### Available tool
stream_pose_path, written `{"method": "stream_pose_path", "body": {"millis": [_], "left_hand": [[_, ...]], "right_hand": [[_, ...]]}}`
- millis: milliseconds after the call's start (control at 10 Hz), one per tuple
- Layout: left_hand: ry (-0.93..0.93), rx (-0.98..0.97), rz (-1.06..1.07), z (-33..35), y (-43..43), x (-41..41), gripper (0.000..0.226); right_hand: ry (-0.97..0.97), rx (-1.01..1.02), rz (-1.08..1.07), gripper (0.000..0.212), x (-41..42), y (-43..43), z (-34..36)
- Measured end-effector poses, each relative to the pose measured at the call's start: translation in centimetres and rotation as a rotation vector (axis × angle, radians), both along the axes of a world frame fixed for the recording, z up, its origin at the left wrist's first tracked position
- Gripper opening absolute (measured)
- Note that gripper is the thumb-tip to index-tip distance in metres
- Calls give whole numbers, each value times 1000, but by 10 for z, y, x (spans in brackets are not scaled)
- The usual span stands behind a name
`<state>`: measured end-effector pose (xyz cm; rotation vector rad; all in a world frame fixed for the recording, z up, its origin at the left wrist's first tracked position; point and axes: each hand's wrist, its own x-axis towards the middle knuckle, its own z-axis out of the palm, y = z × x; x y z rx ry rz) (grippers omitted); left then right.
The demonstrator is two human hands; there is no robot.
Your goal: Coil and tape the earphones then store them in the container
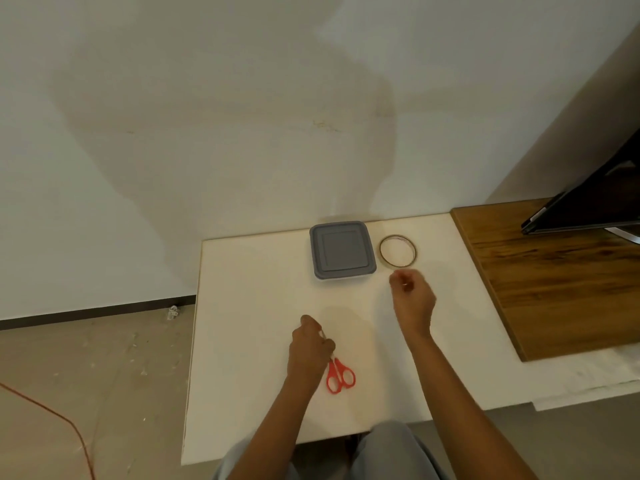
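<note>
White tabletop (249,306) stands against a pale, water-stained wall, with a wooden board (554,278) lying over its right side. At the far edge sits the container (343,250) — square, clear-bodied, its grey lid on. Just to its right, apart from it, lies a roll of clear tape (398,250), flat on the surface. Red-handled scissors (340,375) lie near the front, their blades hidden under the left hand (310,351).

The left hand is curled with fingertips pinched together on a thin pale strand (apparently the earphone cord (322,333), though too faint to confirm). The right hand (414,296) hovers just in front of the tape roll, fingers closed in a pinch; what it holds cannot be told. No more of the earphones is discernible — white on white.
</note>
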<state>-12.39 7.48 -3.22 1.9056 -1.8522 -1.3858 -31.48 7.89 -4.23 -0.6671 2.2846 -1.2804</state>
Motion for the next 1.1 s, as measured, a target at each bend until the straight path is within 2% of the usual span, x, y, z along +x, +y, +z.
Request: {"method": "stream_pose_path", "body": {"millis": [100, 200, 400, 500, 600, 700, 800, 900, 1000, 1100], "left_hand": [[119, -29, 112, 17, -26, -10, 25], [203, -61, 167, 35, -45, -26, 27], [388, -219, 206, 46, -42, -40, 27], [302, -225, 139, 36, -36, -36, 22], [215, -192, 98, 26, -32, -29, 19], [153, -174, 81, 17, -28, -21, 18], [125, -182, 74, 14, -31, -20, 16], [106, -184, 64, 14, -31, -19, 13], [106, -180, 55, 13, -33, -16, 11], [116, -193, 48, 17, -33, -19, 11]], "right_hand": [[-493, 195, 435, 12, 35, 38, 15], [-731, 181, 459, 18, 47, 50, 25], [-807, -114, 143, 18, 23, 33, 34], [-632, -261, -133, 16, -25, 12, 35], [-326, -140, -217, 26, -59, 0, 30], [-108, 33, -218, 31, -92, -13, 12], [-71, 106, -188, 26, -108, -22, -3], [-92, 112, -191, 30, -112, -24, -8], [-16, 170, -162, 26, -111, -26, -11], [184, 371, -46, 26, -110, -24, -8]]}}
